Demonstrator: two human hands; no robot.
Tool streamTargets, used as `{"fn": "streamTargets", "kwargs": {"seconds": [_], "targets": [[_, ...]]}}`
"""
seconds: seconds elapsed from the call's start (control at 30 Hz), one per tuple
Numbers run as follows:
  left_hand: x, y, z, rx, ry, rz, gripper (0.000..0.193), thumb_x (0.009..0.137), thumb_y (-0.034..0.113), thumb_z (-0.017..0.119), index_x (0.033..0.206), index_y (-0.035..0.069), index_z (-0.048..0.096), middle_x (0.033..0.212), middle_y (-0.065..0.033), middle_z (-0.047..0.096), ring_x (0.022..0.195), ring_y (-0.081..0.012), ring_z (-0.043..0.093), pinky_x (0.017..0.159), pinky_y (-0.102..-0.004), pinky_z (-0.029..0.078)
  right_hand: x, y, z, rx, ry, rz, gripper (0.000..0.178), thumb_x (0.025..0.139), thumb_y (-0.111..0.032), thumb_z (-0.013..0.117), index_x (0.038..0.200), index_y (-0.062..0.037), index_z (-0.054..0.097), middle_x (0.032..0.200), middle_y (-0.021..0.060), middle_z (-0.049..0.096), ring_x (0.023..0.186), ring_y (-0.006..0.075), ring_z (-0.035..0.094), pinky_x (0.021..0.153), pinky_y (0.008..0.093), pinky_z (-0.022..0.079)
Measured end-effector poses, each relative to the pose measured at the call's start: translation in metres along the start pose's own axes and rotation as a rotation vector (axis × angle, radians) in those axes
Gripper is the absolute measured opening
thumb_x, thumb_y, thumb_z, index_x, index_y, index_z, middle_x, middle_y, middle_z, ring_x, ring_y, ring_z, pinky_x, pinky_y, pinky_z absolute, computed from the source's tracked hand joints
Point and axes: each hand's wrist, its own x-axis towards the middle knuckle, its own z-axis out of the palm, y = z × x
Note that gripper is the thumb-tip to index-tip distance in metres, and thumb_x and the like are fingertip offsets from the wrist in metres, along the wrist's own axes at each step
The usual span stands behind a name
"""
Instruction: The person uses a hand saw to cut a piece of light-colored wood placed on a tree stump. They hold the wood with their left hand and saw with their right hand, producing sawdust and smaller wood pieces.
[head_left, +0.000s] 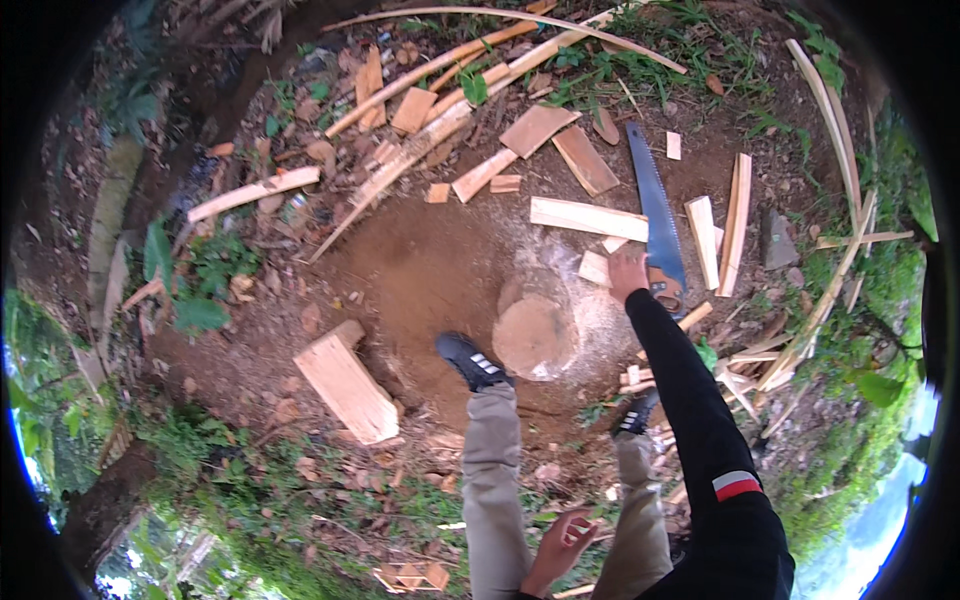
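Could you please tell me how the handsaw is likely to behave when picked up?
The handsaw will probably flex somewhat, as its toothed blade looks long and thin. It may feel heavier toward the brown handle, where the blade widens. The exposed teeth could snag if dragged sideways.

The site was an outdoor woodworking area on bare earth point(410, 240). A round wooden block point(537, 335) stood left of and nearer than the right hand point(629, 275), with pale sawdust point(600, 320) beside it. A handsaw point(655, 210) lay just beside that hand; cut boards point(585, 160) lay beyond it. Undergrowth point(230, 480) and a tree trunk point(105, 510) bounded the ground left of the left hand point(565, 545); sky point(865, 545) showed far to its right.
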Motion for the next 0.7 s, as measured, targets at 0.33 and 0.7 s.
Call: {"fn": "streamTargets", "kwargs": {"seconds": [0.33,0.7], "targets": [[-0.029,0.014,0.021,0.174,0.075,0.227,0.039,0.094,0.031,0.067,0.124,0.008,0.058,0.106,-0.0064,0.065,0.091,-0.0146,0.062,0.08,-0.0289,0.05,-0.224,0.032,-0.131,1.951,-0.601,-0.013,0.053,0.081,-0.043,0.074,0.11,0.0015,0.067,0.105,0.0157,0.066,0.073,0.024,0.072,0.068,0.0314,0.059],[-0.202,0.26,0.147,0.323,0.714,1.012,0.017,0.092,0.015,0.066,0.104,0.004,0.066,0.088,-0.0076,0.061,0.082,-0.0159,0.06,0.075,-0.0293,0.047,-0.5,0.161,-0.364,2.323,-0.239,-0.653,0.062,0.084,-0.013,0.074,0.138,-0.0021,0.044,0.124,0.0084,0.061,0.111,0.0179,0.061,0.097,0.0341,0.049]]}}
